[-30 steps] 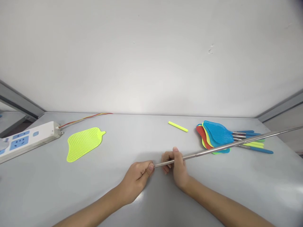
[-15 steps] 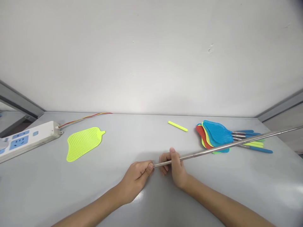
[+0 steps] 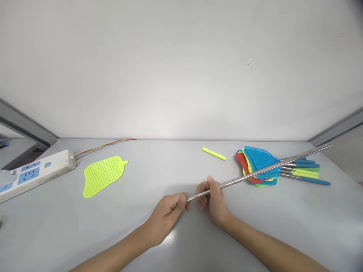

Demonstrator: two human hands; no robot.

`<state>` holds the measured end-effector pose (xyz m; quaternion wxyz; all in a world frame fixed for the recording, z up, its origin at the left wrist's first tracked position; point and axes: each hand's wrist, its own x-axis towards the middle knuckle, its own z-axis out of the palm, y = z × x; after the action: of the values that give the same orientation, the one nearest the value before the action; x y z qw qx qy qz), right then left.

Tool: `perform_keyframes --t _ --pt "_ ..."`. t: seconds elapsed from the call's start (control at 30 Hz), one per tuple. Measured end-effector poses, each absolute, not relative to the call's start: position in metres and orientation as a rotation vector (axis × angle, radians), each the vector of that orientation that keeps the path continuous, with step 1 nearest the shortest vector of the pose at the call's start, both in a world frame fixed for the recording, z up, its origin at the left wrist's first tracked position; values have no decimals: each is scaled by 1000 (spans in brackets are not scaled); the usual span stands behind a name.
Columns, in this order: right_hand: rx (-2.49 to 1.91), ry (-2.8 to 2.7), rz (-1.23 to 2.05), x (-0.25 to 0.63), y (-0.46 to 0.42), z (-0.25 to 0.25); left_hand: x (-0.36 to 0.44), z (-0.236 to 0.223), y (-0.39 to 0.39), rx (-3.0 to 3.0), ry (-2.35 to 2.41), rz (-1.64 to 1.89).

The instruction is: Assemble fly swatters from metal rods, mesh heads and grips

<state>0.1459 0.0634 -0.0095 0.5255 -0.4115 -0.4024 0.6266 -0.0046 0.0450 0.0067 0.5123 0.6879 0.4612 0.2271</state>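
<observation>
My left hand (image 3: 167, 213) is closed on the near end of a thin steel telescopic rod (image 3: 232, 182). My right hand (image 3: 214, 200) wraps the rod a little farther along, and its fingers are partly hidden behind the rod. From there the rod rises to the right, passing over a stack of plastic fly swatters (image 3: 256, 164) in blue, red and yellow-green. Their handles (image 3: 302, 170) point right. A loose yellow-green swatter head (image 3: 103, 175) lies flat to the left of my hands. A short yellow-green strip (image 3: 214, 153) lies beyond them.
A white power strip (image 3: 36, 173) with blue sockets sits at the left edge of the grey table (image 3: 198, 241), and its red-and-yellow wire (image 3: 104, 147) runs along the back. A white wall (image 3: 181, 75) rises behind the table, with grey frame strips at both sides.
The rod's far tip now shows inside the view, where earlier the rod ran off the right edge. My hands have shifted slightly right, and the view has tilted a little.
</observation>
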Motion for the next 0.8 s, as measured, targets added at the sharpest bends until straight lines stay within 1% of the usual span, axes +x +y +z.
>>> perform_keyframes --t 0.23,0.4,0.63,0.8 --pt "-966 -833 1481 146 65 -13 -6 9 47 1431 1113 624" --pt "-931 -795 1481 146 66 -13 -5 5 48 1566 1217 616" --pt "-862 -880 1510 147 65 -15 -4 5 42 1779 1159 478" --pt "-840 -972 1523 148 63 -19 -6 4 40 1803 1163 458"
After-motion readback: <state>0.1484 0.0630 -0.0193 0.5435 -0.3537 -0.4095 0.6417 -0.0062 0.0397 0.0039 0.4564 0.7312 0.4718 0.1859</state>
